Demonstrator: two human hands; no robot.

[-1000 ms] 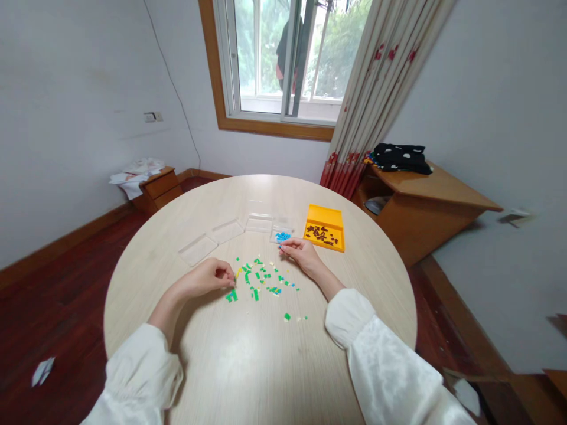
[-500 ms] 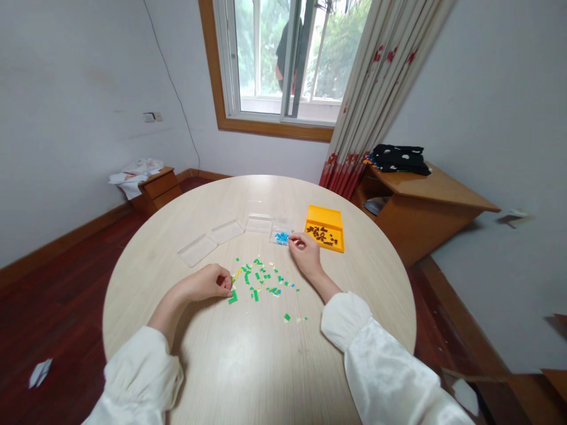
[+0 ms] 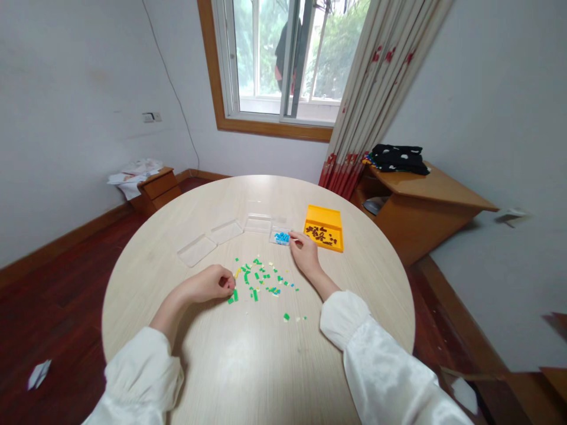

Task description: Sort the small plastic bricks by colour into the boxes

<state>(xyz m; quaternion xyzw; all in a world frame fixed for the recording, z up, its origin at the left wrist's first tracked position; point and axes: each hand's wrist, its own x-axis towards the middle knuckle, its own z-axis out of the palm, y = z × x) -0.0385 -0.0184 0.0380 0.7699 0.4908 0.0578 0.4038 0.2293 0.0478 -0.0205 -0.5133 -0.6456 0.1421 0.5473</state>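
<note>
My left hand (image 3: pixel 215 281) rests low over the table at the left edge of a loose spread of small green building bricks (image 3: pixel 256 296). Its fingers are curled and pressed together; what they hold, if anything, is hidden. A few yellow, cream and blue bricks lie mixed among the green ones. My right hand (image 3: pixel 305 252) is closed in a pinch at the right side of a small clear box (image 3: pixel 271 241) holding blue bricks (image 3: pixel 282 237). Whatever is between those fingertips is too small to make out.
Beyond my right hand an open yellow case (image 3: pixel 324 213) holds dark brown bricks (image 3: pixel 321 235). Several other clear trays (image 3: pixel 197 251) form an arc at the far left of the round table (image 3: pixel 248 360). A curtain (image 3: pixel 376 77) hangs beside the window; a wooden desk (image 3: pixel 447 192) stands right.
My left hand has shifted slightly to the right over the edge of the green bricks. A green piece by its fingers has moved a little. The right hand stays at the blue bricks' box.
</note>
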